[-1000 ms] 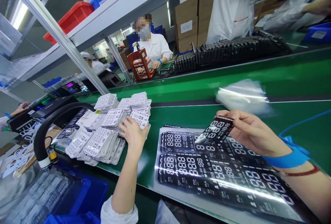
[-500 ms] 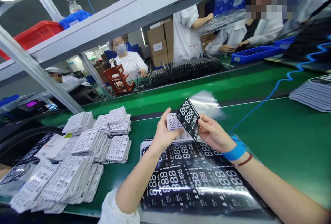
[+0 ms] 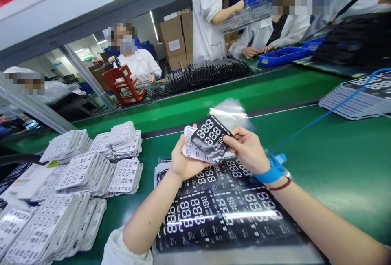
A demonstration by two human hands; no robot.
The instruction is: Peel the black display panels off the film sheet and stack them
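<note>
My left hand (image 3: 182,163) is closed on a white segment frame piece (image 3: 190,147), holding it up above the bench. My right hand (image 3: 248,149), with a blue wrist strap (image 3: 271,172) on it, pinches a black film with white digit segments (image 3: 210,138) and lays it flat over the white piece. Below both hands lies a large black sheet of printed digit panels (image 3: 220,212) on the green bench (image 3: 336,163). Stacks of white frame pieces (image 3: 91,167) sit to the left.
A clear plastic bag (image 3: 230,112) lies beyond my hands. A stack of black sheets (image 3: 360,98) sits at the right under a blue coiled cord (image 3: 320,116). Across the belt, other people in white coats work beside a red stand (image 3: 122,83), black racks (image 3: 207,73) and a blue tray (image 3: 282,55).
My left hand left the white stacks with a white piece and met my right hand. The black film went from upright to lying over the white piece. The view shifted right.
</note>
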